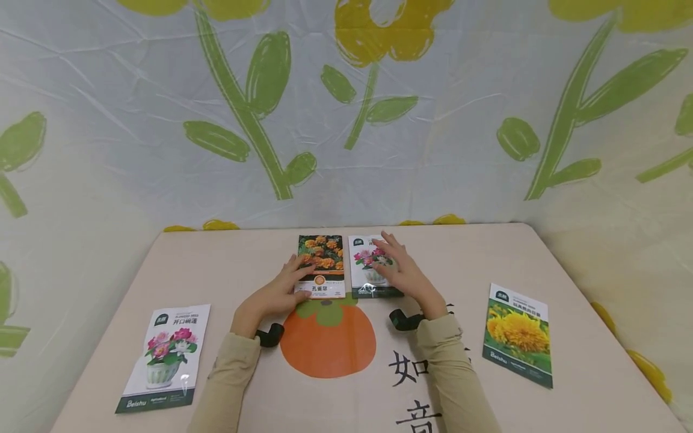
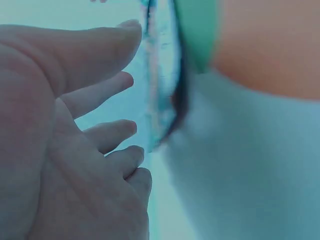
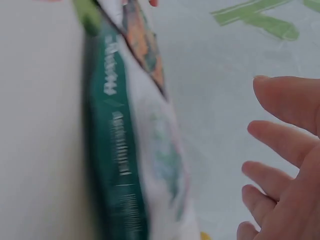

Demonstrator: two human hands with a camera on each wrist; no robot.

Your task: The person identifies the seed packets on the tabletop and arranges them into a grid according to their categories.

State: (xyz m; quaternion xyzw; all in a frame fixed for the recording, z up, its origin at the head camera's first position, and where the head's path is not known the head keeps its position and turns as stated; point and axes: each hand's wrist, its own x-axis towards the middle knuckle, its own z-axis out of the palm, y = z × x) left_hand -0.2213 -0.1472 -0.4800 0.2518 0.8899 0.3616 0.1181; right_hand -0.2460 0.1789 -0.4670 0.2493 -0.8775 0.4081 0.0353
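Two seed packets lie side by side at the table's back. The left one is a marigold seed packet (image 1: 327, 248) with orange blooms. Beside it is a white seed packet (image 1: 361, 278) showing pink flowers in a pot. My left hand (image 1: 273, 296) is at the marigold packet's left edge, its fingers extended over it. Over the right side of the white packet, my right hand (image 1: 408, 275) spreads its fingers. In the right wrist view the white packet (image 3: 120, 150) appears nearly edge-on, apart from the fingers. Whether fingertips touch either packet is hard to tell.
Another pink-flower seed packet (image 1: 168, 361) lies at the left. A yellow-flower seed packet (image 1: 520, 331) lies at the right. The tabletop carries a printed orange persimmon (image 1: 327, 346) and black characters. A flower-patterned sheet (image 1: 433, 168) rises behind the table's back edge.
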